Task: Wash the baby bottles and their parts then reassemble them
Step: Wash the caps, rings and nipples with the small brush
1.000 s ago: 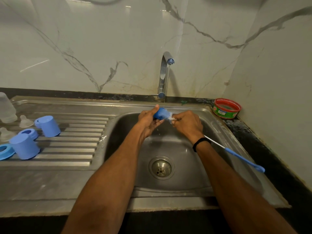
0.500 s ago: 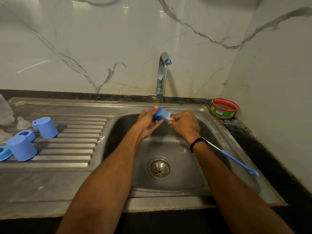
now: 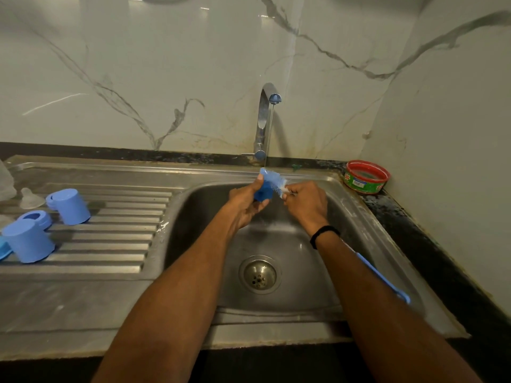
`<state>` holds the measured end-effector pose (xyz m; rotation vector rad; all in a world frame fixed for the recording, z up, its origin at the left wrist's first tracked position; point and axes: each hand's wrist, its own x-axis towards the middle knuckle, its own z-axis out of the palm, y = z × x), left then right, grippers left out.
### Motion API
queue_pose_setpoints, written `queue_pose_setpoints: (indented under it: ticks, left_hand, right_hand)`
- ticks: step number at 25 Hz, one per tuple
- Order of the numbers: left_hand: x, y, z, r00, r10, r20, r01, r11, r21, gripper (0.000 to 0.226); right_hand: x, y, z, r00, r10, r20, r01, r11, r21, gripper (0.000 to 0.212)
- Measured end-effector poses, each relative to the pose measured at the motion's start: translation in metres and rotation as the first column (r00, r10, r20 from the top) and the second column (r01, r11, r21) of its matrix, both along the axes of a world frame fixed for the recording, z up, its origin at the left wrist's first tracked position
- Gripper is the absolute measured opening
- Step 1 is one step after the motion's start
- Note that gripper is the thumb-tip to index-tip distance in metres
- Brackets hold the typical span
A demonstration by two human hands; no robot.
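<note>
Over the steel sink (image 3: 345, 205), under the running tap (image 3: 266, 120), my left hand (image 3: 244, 204) grips a small blue bottle part (image 3: 264, 192). My right hand (image 3: 305, 203) holds a bottle brush near its bristles; the blue-and-white brush head (image 3: 273, 182) lies across the top of the part. The brush's blue handle (image 3: 384, 277) trails back along my right forearm. On the draining board (image 3: 110, 244) at the left lie two blue caps (image 3: 70, 205) (image 3: 27, 240), a blue ring (image 3: 36, 218) and a clear teat (image 3: 30, 199).
A red-and-green tub (image 3: 366, 176) sits on the dark counter at the back right corner. The drain strainer (image 3: 260, 275) is in the middle of the basin. A clear bottle (image 3: 5, 181) stands at the far left edge. Marble walls close the back and right.
The brush head has come out of the blue part and now lies over its top, further left. Both hands stay under the tap.
</note>
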<state>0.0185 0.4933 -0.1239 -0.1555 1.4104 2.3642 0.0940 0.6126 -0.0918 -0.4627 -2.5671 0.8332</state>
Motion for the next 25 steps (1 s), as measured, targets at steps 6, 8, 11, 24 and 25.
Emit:
queue_pose_setpoints:
  ticks: [6, 8, 11, 24, 25]
  left_hand:
    - [-0.005, -0.003, -0.001, 0.994, 0.106, -0.003, -0.106, 0.994, -0.037, 0.036]
    - [-0.007, -0.002, 0.004, 0.996, 0.092, -0.006, -0.092, 0.996, -0.014, 0.041]
    - [-0.005, -0.001, 0.007, 0.998, 0.057, -0.033, -0.057, 0.998, 0.004, 0.049]
    - [0.01, 0.013, 0.013, 0.998, -0.01, 0.063, 0.009, 1.0, 0.011, 0.036]
    - [0.009, 0.012, 0.014, 0.998, -0.018, 0.058, 0.016, 0.999, 0.031, 0.039]
  right_hand:
    - [0.002, -0.016, -0.004, 0.998, 0.057, 0.001, -0.057, 0.997, 0.054, 0.022]
    - [0.002, -0.015, -0.001, 0.999, 0.032, -0.025, -0.03, 0.997, 0.068, 0.024]
    - [0.004, -0.013, 0.004, 0.999, 0.017, -0.031, -0.015, 0.997, 0.08, 0.023]
    - [0.004, -0.023, -0.002, 1.0, 0.019, 0.0, -0.019, 0.999, 0.032, 0.011]
    - [0.004, -0.023, -0.001, 1.0, 0.018, -0.01, -0.017, 0.999, 0.028, 0.011]
